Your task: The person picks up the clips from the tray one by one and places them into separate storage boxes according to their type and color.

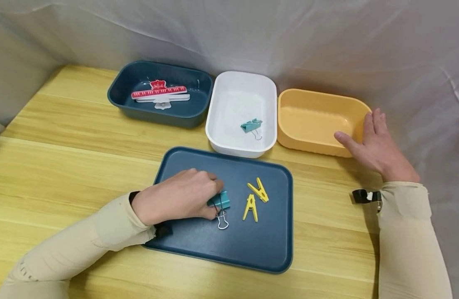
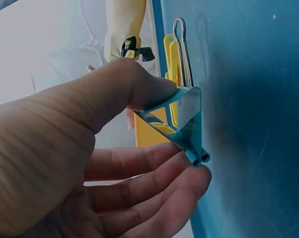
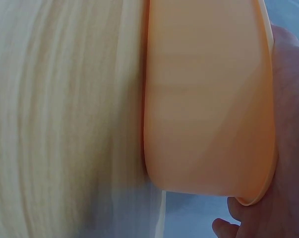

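Over the dark blue tray [image 1: 267,245], my left hand [image 1: 181,194] pinches a teal binder clip [image 1: 224,200]. In the left wrist view the thumb presses one side of the binder clip [image 2: 191,116] and the fingertips touch its lower edge; a wire handle sticks out beyond. Two yellow clothespins [image 1: 250,207] lie on the tray to the right of that hand. My right hand [image 1: 380,151] rests against the right end of the yellow-orange bin [image 1: 311,143], fingers straight and thumb over the rim. In the right wrist view, it lies along the bin's rim.
A dark blue bin [image 1: 158,116] at back left contains a red clip [image 1: 158,91] and a white clip [image 1: 163,101]. Between the two coloured bins stands a white bin [image 1: 233,89] holding another teal binder clip [image 1: 250,125]. Grey cloth [image 1: 289,41] hangs behind the wooden table [image 1: 65,166].
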`<state>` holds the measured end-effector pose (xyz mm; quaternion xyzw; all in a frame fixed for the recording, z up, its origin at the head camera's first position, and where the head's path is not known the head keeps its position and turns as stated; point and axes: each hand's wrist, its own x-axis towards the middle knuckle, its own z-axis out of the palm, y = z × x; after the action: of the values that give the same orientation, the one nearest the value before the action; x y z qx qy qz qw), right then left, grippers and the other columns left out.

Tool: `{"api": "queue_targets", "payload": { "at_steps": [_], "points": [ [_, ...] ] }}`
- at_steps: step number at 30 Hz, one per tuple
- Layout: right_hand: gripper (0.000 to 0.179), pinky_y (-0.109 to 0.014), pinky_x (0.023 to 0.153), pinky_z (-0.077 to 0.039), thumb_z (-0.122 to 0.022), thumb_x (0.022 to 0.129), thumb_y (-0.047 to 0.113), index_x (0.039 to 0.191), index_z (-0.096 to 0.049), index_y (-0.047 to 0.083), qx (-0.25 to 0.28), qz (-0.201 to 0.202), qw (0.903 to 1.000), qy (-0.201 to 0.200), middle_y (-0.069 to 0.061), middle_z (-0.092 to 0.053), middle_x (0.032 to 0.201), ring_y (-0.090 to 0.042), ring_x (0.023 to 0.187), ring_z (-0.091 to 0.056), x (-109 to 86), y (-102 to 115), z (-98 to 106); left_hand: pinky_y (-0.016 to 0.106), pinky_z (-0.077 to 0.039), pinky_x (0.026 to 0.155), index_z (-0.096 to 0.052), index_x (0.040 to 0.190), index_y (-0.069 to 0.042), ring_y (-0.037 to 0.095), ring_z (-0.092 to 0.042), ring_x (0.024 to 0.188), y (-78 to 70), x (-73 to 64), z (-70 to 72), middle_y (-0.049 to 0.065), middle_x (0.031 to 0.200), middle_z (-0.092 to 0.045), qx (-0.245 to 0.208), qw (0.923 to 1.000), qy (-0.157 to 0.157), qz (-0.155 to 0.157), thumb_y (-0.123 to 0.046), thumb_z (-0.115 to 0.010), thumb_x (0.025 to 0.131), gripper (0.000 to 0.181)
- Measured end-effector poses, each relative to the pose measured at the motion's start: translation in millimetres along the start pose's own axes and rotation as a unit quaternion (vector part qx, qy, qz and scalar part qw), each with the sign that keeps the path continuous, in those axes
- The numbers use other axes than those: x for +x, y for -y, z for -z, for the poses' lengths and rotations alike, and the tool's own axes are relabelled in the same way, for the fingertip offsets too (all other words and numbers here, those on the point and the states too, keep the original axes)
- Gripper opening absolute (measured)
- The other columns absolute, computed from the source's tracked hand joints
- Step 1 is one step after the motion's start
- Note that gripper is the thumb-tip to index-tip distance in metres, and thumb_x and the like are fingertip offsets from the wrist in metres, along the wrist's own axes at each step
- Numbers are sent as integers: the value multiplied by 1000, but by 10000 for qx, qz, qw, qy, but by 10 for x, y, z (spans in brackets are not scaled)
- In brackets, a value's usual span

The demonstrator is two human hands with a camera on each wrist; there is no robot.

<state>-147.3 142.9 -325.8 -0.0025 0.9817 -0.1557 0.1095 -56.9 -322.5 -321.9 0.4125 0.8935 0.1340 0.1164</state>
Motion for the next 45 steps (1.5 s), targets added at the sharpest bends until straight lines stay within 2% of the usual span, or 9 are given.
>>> {"api": "queue_targets", "payload": {
  "at_steps": [8, 38, 45],
  "points": [
    [106, -67, 125, 11, -35, 102, 70, 156, 27, 4, 28, -35, 10000, -18, -8, 43, 161, -33, 151, 40, -18, -6, -3, 21, -40, 54, -69, 94, -11, 9, -50, 62, -1, 7, 33, -3, 77, -54, 70, 10000, -65, -21, -29, -78, 85, 22],
    [107, -68, 125, 10, -35, 101, 72, 156, 27, 4, 24, -19, 10000, -15, -7, 43, 160, -33, 150, 41, -17, -2, -6, 21, -43, 61, -70, 103, -11, 9, -51, 68, -11, -30, 140, -3, 81, -56, -68, 9990, -436, 56, -29, -78, 87, 25],
    [107, -68, 125, 10, -35, 101, 72, 156, 27, 3, 28, -9, 10000, -14, -8, 43, 160, -34, 150, 41, -20, 4, -12, 22, -45, 62, -70, 104, -11, 9, -52, 70, -16, -38, 178, -2, 83, -57, 48, 9986, -516, 45, -31, -78, 88, 27]
  ]
}}
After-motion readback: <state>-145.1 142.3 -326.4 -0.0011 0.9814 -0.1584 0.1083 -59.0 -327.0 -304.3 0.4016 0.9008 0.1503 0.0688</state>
